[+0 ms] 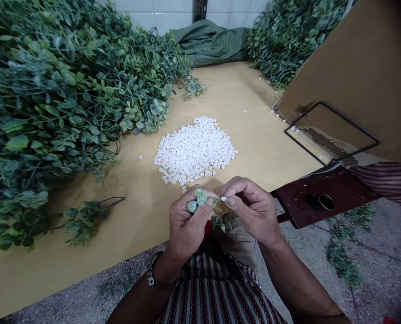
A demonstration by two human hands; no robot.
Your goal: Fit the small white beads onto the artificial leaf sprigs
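My left hand is closed around a sprig of artificial greenery, its round green leaves poking out above the thumb. Between the thumb and forefinger of my right hand is a small white plastic piece, held close beside the leaf tips. More leaves hang below, between the two hands. Just beyond the hands, a heap of small white plastic pieces lies on the tan table. The sprig's stem is mostly hidden by my fingers.
A large mound of artificial greenery covers the table's left side. Another pile stands at back right, near a green sack. A cardboard sheet and a black wire frame are at right, above a dark red stool.
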